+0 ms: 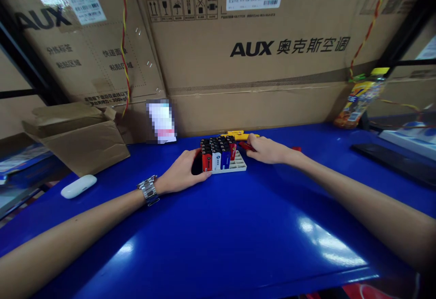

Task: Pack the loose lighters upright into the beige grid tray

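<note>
A white gridded tray (240, 160) stands on the blue table, its left part filled with several upright lighters (216, 160) in red, white and blue with black tops. Slots at its right end are bare. My left hand (180, 172), with a metal watch on the wrist, grips the tray's left end; the thumb lies along the front edge and the other fingers are partly hidden. Right of the tray, my right hand (265, 148) pinches a red lighter (245, 146) that lies tilted, low over the table. Yellow lighters (235, 134) lie just behind the tray.
A small red piece (296, 149) lies beyond my right forearm. Large cardboard boxes (289, 76) wall off the back. An open carton (81, 144), a white case (79, 186) and a propped phone (161, 121) stand left; a drink bottle (363, 99) and black keyboard-like object (391, 163) right.
</note>
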The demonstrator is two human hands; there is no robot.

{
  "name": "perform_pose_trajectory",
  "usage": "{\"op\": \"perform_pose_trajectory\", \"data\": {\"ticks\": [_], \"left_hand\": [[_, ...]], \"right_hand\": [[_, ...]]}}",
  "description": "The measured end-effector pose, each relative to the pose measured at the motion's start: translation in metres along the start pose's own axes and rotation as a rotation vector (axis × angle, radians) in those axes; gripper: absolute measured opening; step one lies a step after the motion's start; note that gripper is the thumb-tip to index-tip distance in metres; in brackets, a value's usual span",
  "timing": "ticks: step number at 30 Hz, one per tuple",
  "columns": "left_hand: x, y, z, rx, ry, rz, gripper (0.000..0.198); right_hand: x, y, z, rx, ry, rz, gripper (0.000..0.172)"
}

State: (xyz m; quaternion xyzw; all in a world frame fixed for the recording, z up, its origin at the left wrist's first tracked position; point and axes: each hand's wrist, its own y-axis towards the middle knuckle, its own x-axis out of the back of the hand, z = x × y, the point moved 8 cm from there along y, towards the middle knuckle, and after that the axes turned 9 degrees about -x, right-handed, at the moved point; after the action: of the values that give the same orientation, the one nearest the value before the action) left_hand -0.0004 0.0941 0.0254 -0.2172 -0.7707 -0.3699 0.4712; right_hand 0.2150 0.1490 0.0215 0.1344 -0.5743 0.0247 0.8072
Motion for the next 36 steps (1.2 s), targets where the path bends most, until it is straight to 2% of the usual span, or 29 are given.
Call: {"op": "perform_pose_trajectory", "data": {"ticks": [4,10,14,17,19,20,23,27,31,36], "left_hand": [[-0.001,-0.001,0.007,0.055,-0.009,-0.009,0.067],[-0.002,0.000,0.014,0.092,-0.018,-0.021,0.062],[0.001,0.002,0.012,0.070,-0.066,-0.049,0.051],[0.003,0.002,0.012,0.081,-0.091,-0.063,0.050],[0.004,0.002,0.012,0.081,-0.101,-0.065,0.050],[0.004,0.002,0.011,0.077,-0.104,-0.066,0.049],[0.004,0.002,0.011,0.070,-0.112,-0.068,0.047],[0.003,0.002,0.012,0.068,-0.099,-0.076,0.047],[0.003,0.002,0.013,0.057,-0.077,-0.081,0.048],[0.004,0.002,0.011,0.044,-0.087,-0.084,0.045]], "right_hand": [[0.009,-0.001,-0.001,-0.035,0.154,-0.072,0.020],[0.003,-0.002,0.008,0.014,0.717,-0.083,0.024],[-0.006,-0.006,0.018,-0.029,1.041,-0.036,0.023],[-0.010,-0.009,0.021,-0.120,1.228,-0.037,0.021],[-0.015,-0.012,0.024,-0.185,1.333,0.016,0.021],[-0.019,-0.013,0.028,-0.206,1.379,0.061,0.026],[-0.027,-0.018,0.041,-0.237,1.463,0.180,0.042],[-0.035,-0.027,0.055,-0.282,1.510,0.277,0.048],[-0.037,-0.031,0.063,-0.269,1.520,0.288,0.048],[-0.044,-0.031,0.060,-0.323,1.521,0.326,0.045]]}}
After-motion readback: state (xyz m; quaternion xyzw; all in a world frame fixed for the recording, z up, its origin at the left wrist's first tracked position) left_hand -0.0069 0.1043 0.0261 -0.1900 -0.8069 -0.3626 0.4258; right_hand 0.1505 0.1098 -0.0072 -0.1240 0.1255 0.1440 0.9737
